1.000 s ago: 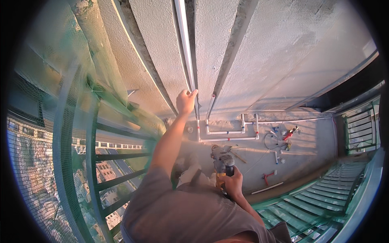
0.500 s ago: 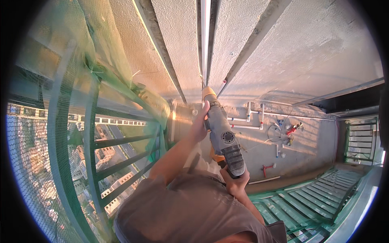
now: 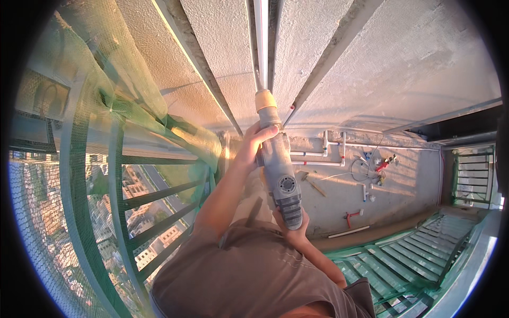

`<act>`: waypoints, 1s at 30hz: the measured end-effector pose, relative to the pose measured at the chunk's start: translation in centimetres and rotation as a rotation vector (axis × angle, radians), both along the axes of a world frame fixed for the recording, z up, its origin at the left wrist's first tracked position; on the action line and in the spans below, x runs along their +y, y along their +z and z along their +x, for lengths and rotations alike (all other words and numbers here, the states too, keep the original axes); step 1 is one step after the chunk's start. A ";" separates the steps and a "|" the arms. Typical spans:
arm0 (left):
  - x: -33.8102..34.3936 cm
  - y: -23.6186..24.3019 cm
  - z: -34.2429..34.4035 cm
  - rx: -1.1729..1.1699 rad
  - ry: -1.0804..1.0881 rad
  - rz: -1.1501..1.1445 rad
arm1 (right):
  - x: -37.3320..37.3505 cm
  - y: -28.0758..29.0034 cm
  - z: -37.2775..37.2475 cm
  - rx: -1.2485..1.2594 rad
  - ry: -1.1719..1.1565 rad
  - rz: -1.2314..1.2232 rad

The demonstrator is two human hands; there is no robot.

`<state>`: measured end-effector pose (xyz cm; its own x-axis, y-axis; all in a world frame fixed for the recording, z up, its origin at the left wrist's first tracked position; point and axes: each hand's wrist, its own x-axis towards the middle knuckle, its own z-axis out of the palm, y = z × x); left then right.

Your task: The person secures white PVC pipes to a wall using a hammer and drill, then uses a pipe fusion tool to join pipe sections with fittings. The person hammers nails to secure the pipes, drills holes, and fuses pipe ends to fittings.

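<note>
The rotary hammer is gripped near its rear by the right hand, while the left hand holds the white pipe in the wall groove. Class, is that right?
Not quite: in the head view, the left hand grips the front part of the rotary hammer, not the white pipe. The right hand does grip the tool near its rear.

A grey power drill (image 3: 279, 161) — yellow-collared — points at the wall (image 3: 303, 47).

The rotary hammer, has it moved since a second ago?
Yes. The rotary hammer has come up toward the wall: it was low, well short of the white pipe in the groove, and its front end now appears right by it.
</note>
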<state>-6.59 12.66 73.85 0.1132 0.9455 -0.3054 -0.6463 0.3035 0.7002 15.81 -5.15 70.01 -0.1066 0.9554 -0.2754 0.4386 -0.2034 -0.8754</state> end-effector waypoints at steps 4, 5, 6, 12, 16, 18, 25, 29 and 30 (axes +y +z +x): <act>0.7 -0.8 -0.8 0.004 -0.009 0.020 | 0.9 0.8 -1.4 0.161 -0.019 0.003; 0.8 -1.0 -0.8 0.013 0.003 0.013 | 1.1 1.2 -1.7 0.196 -0.012 0.005; 0.8 -1.1 -0.9 0.023 0.014 0.002 | 1.3 1.4 -2.0 0.226 -0.006 0.009; 1.1 -1.6 -1.3 -0.059 -0.006 0.060 | 2.2 1.9 -2.5 0.321 -0.014 -0.070; 1.5 -1.5 -1.7 -0.029 0.018 0.046 | 2.8 1.8 -2.7 0.282 0.034 -0.041; 1.7 -1.5 -1.8 -0.047 0.011 0.036 | 3.1 1.8 -2.9 0.241 0.048 -0.003; 2.3 -2.7 -2.3 -0.032 0.025 0.024 | 3.9 1.5 -3.0 0.181 0.147 0.047; 2.5 -3.1 -2.5 0.003 0.057 0.013 | 4.0 0.6 -3.0 0.113 0.218 0.057; 2.6 -3.2 -2.5 0.024 0.060 -0.001 | 4.0 0.3 -3.0 0.155 0.221 0.101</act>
<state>-9.07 15.27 70.62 0.0484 0.9500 -0.3086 -0.6463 0.2653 0.7155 12.81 -1.13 70.30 -0.3485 0.9261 -0.1445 0.3220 -0.0265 -0.9464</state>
